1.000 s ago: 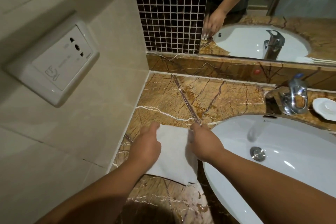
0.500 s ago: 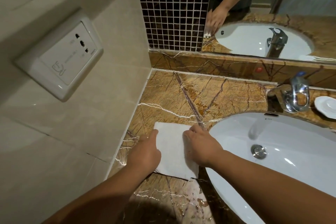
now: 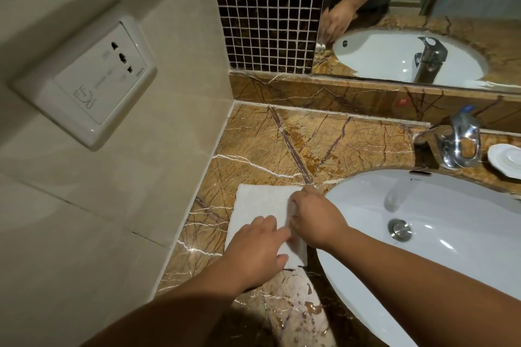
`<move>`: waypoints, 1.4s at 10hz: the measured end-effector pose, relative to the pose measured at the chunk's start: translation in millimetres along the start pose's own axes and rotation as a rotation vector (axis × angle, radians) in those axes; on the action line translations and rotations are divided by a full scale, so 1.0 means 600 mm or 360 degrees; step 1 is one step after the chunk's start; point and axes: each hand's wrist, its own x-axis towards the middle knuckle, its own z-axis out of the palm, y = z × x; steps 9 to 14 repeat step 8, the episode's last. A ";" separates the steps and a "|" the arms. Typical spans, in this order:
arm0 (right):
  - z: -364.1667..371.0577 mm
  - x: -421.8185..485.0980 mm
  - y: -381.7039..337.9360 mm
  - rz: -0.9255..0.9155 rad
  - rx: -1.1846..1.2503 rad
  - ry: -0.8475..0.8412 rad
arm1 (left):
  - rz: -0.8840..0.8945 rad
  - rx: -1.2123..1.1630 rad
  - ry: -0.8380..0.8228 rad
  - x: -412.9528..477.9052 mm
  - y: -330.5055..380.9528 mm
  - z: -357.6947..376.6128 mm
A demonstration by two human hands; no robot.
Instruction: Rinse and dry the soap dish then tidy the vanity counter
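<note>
1. Your left hand (image 3: 255,248) slid from the folded white cloth's (image 3: 260,207) left edge onto its near middle; it lay flat, fingers loosely spread, holding nothing.
2. Your right hand (image 3: 315,218) stayed at the cloth's right edge, fingers curled narrow, seemingly pinching the fold, though I couldn't tell for sure.
3. Cloth rested on the brown veined marble counter (image 3: 324,144), left of the white oval basin (image 3: 439,236), touching its rim.
4. Small white soap dish (image 3: 506,159) sat far right, beside the chrome tap (image 3: 458,144), untouched.
5. Judgement: rinsing and drying looked done; you were smoothing the cloth, so tidying.
</note>
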 end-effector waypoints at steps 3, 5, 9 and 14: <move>0.003 -0.035 0.007 -0.0006 -0.0193 -0.0021 | -0.0204 0.0114 0.0118 0.003 -0.010 -0.010; 0.022 -0.062 -0.004 0.0037 -0.0349 -0.0089 | -0.0231 0.0079 0.0080 -0.002 -0.022 -0.013; -0.023 -0.092 0.018 0.0107 -0.0219 0.0044 | -0.0248 0.0116 -0.0006 0.018 -0.012 -0.046; -0.023 -0.092 0.018 0.0107 -0.0219 0.0044 | -0.0248 0.0116 -0.0006 0.018 -0.012 -0.046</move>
